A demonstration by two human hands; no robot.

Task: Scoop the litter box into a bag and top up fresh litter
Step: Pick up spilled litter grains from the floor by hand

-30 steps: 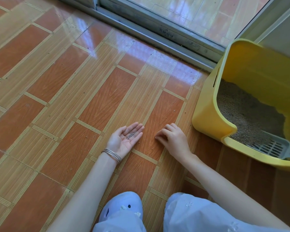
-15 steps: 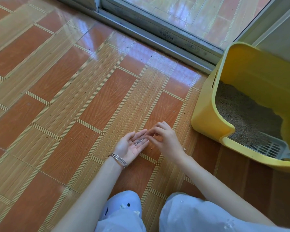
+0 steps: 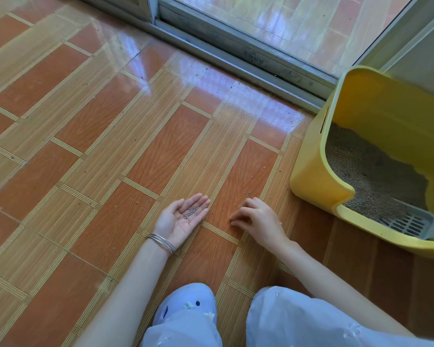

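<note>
Head view: my left hand (image 3: pixel 179 220) lies open, palm up, holding grey grains (image 3: pixel 192 212); right hand (image 3: pixel 259 220) loosely bent, fingertips (image 3: pixel 232 223) touching floor (image 3: pixel 85 146); yellow box (image 3: pixel 311 176) right, part-filled.

Upturned left hand (image 3: pixel 179 221) cradles small grey litter grains (image 3: pixel 191 212); right hand (image 3: pixel 259 221) touches glossy orange tiled floor (image 3: pixel 161 151) with its fingertips; yellow plastic litter box (image 3: pixel 311 176) nearby.

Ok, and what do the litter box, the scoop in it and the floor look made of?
Litter box: smooth yellow moulded plastic, going by its rounded one-piece walls and soft sheen. Scoop: probably grey plastic, with moulded slots. Floor: glossy tile printed with wood grain, given the mirror-like glare; it could be vinyl.
</note>
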